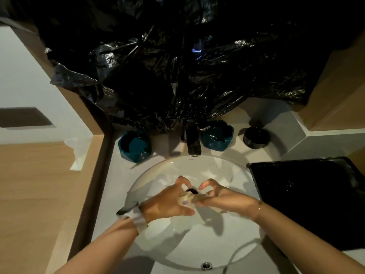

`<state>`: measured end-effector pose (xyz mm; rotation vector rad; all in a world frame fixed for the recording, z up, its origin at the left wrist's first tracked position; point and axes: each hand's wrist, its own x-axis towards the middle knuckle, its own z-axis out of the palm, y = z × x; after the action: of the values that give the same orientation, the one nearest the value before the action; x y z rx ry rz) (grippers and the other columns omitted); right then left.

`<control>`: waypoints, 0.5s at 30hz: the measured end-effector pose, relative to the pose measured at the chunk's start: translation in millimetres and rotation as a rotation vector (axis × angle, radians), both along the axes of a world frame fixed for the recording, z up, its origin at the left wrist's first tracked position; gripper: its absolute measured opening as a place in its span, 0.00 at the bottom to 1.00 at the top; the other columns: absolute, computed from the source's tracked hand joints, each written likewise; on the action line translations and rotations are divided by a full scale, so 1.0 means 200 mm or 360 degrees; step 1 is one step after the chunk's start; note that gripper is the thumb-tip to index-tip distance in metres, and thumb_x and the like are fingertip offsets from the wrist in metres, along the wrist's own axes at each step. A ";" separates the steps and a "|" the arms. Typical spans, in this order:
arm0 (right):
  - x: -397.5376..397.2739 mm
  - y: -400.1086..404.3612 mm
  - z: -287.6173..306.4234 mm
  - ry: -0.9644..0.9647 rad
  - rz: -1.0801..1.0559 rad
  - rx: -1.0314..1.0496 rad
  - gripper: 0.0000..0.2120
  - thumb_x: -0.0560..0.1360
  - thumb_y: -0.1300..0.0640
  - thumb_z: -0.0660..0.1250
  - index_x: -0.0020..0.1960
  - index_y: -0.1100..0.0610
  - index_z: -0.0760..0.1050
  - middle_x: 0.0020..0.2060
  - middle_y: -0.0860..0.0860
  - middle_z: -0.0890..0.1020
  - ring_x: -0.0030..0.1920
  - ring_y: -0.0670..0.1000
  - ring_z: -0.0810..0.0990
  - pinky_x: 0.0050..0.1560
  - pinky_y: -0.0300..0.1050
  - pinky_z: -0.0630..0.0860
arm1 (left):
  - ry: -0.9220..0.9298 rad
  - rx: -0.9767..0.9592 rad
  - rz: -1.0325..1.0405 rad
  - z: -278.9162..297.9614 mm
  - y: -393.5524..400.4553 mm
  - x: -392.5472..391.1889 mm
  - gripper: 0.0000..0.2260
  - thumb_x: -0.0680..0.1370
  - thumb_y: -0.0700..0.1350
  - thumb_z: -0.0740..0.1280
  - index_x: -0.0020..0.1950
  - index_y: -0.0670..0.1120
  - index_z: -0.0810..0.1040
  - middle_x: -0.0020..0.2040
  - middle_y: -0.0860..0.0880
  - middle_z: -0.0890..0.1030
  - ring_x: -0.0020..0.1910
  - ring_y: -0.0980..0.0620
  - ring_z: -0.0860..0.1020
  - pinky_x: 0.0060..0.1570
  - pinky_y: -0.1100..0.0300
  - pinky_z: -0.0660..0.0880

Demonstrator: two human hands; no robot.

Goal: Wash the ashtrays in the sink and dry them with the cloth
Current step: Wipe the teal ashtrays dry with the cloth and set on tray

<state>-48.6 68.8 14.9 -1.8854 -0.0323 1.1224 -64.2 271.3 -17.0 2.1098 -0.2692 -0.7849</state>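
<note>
Holding perhaps a cloth (pixel 189 200), both hands (pixel 167 202), lengthwise left-right

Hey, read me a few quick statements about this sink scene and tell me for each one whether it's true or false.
1. Two teal ashtrays stand on the counter, one left of the faucet and one right of it. True.
2. Both hands are over the basin. True.
3. The left hand rests on the black tray. False: it holds a pale cloth together with the right hand, away from the black tray.
4. A white towel covers the wall above the faucet. False: black plastic sheeting hangs there.
</note>
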 end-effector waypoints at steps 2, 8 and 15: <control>-0.05 -0.04 -0.02 -0.0123 -0.0197 0.0104 0.10 0.74 0.46 0.67 0.54 0.47 0.72 0.38 0.48 0.75 0.36 0.43 0.73 0.38 0.35 0.68 | 0.0194 -0.0374 0.0313 0.02 0.02 -0.05 0.23 0.74 0.40 0.74 0.64 0.48 0.68 0.46 0.51 0.78 0.39 0.56 0.77 0.37 0.67 0.74; -0.17 -0.02 -0.02 -0.0448 -0.0908 0.0515 0.05 0.71 0.61 0.74 0.42 0.61 0.80 0.38 0.53 0.81 0.40 0.50 0.78 0.44 0.41 0.73 | 0.0164 -0.0924 0.0912 0.07 -0.01 -0.19 0.08 0.76 0.47 0.71 0.42 0.43 0.82 0.32 0.50 0.76 0.32 0.52 0.68 0.34 0.64 0.67; -0.21 -0.01 0.01 -0.1018 -0.1332 0.0394 0.06 0.70 0.64 0.74 0.36 0.58 0.81 0.37 0.49 0.83 0.41 0.50 0.80 0.45 0.36 0.75 | 0.0169 -0.0957 0.1031 0.08 0.01 -0.26 0.17 0.71 0.55 0.75 0.40 0.42 0.76 0.41 0.44 0.82 0.41 0.51 0.76 0.44 0.57 0.72</control>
<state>-90.0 66.5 17.0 -1.6879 0.2283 -0.0586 -116.8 273.2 -0.9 1.4424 0.2148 -0.3571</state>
